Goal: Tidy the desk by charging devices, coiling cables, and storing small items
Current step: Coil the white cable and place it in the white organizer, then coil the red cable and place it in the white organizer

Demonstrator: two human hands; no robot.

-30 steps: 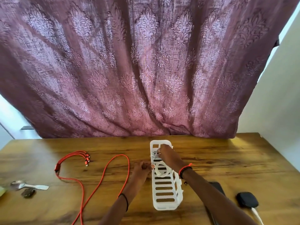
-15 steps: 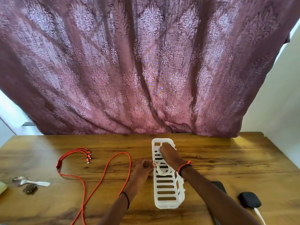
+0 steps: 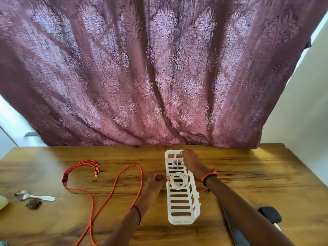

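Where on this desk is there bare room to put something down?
Bare wood: right of the white basket toward the desk edge, and behind the red cable, below the curtain. Crowded: the left, with cable and spoon.

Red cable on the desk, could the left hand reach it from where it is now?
Probably yes. The red cable loops across open desk just left of the left hand, with nothing lying between them.

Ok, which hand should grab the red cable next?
Left, probably. The left hand rests against the basket beside the red cable; the right hand is over the basket's far end, at the white cable.
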